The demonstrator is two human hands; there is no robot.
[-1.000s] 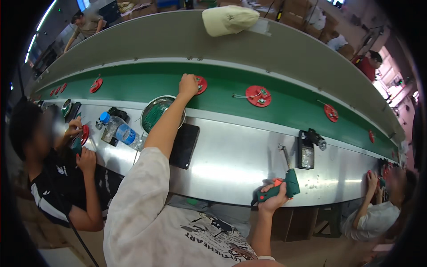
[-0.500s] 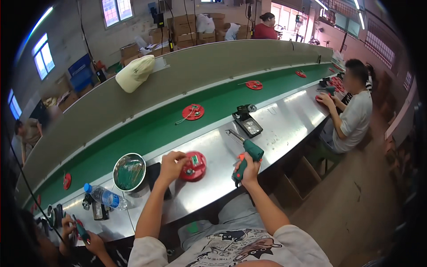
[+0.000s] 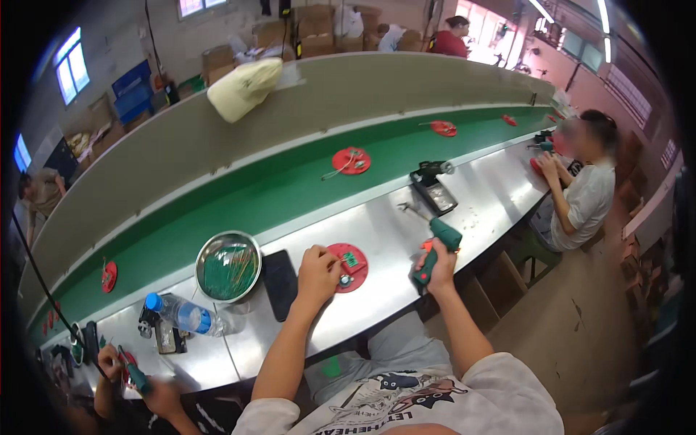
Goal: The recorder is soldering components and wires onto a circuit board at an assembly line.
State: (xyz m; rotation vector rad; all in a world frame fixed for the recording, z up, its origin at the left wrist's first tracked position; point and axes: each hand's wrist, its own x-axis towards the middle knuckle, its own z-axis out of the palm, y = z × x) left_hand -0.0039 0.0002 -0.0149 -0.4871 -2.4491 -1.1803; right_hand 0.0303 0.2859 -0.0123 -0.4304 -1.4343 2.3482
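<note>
My right hand [image 3: 439, 270] is wrapped round the handle of a green soldering gun [image 3: 444, 233] with a red trigger. Its metal tip points away to the left, above the steel bench and apart from any board. My left hand [image 3: 319, 275] rests at the left edge of a red round plate [image 3: 357, 280], fingers drawn together. Whatever those fingertips pinch is too small to make out. On the plate sit a small green circuit board [image 3: 351, 259] and a round silvery part [image 3: 346, 280].
Left of my left hand lie a black phone [image 3: 280, 285], a steel bowl [image 3: 232, 237] of green wires and a water bottle [image 3: 190, 317]. A soldering stand [image 3: 438, 194] stands beyond the gun. Red plates ride the green conveyor belt [image 3: 290, 199]. Co-workers sit on both sides.
The whole view has shifted, so the bench things appear farther right. My left hand has come down from above the plate to its left edge. The soldering gun stays in my right hand.
</note>
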